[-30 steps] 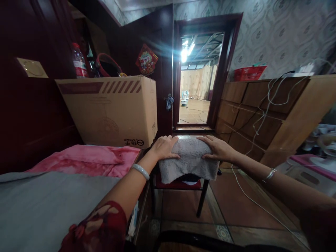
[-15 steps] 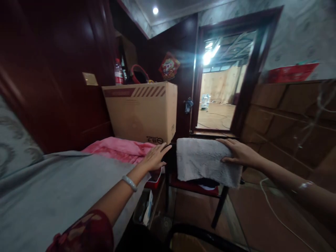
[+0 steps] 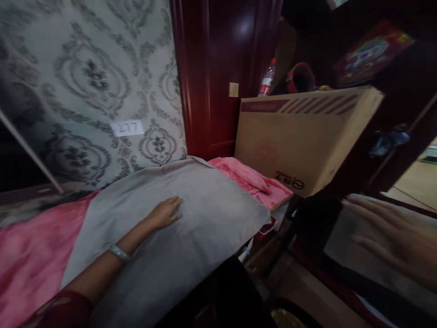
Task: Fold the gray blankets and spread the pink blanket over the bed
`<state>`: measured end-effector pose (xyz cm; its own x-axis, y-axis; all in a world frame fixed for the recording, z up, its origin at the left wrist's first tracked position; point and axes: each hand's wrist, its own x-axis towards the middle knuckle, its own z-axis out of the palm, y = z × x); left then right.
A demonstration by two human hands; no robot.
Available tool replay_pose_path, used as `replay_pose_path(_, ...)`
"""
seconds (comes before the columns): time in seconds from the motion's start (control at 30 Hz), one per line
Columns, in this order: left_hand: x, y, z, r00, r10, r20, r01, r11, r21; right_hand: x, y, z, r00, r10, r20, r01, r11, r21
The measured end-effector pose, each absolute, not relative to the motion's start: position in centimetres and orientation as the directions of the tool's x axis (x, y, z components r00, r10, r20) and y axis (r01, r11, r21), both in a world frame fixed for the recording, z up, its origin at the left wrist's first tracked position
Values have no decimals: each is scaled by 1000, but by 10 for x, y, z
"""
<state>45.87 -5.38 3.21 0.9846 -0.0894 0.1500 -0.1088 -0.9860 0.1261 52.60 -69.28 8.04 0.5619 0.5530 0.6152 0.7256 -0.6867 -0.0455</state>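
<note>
My left hand (image 3: 165,212) rests on a smooth grey cloth (image 3: 208,200), fingers loosely stretched and holding nothing. That cloth is spread over a pink plush cover (image 3: 32,255), which shows at the left and again at the far corner. At the right, my right hand (image 3: 399,234) is blurred by motion, with its fingers extended over a folded light-grey towel (image 3: 344,237). The towel hangs over the back of a dark chair with a red seat (image 3: 317,269). Whether the fingers touch the towel is unclear.
Beyond the pink cover stands a large cardboard box (image 3: 290,136); a red-capped bottle (image 3: 268,79) and a roll with a red rim (image 3: 300,77) are above it. A paper marked 277 (image 3: 128,128) is on the patterned wall. A doorway (image 3: 416,177) opens at right.
The view has swung left. My left hand has moved from near the box corner onto the grey cloth. My right hand stays by the towel on the chair.
</note>
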Motion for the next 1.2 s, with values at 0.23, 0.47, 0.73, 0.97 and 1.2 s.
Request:
replay_pose_path(0.23,327,8,12,934,345,88,347,-938,-1,550,-476,24,322,820,473,935,-353,-25)
replay_pose_path(0.47,278,5,-22,872,452,186,456,-889,21,581,-308,-21,224,878,422,973,-180,-141)
replay_pose_path(0.73,275,-8,-18,789,576,213,585,-810,25,605,-268,-89,392,831,394,912,-407,-49)
replay_pose_path(0.97,272,-7,-16,545,806,230,819,-571,61,606,-270,-97,384,825,415,914,-403,-44)
replay_pose_path(1.2,289,51,14,364,929,69,727,-330,602,613,-267,-106,388,814,432,916,-393,-82)
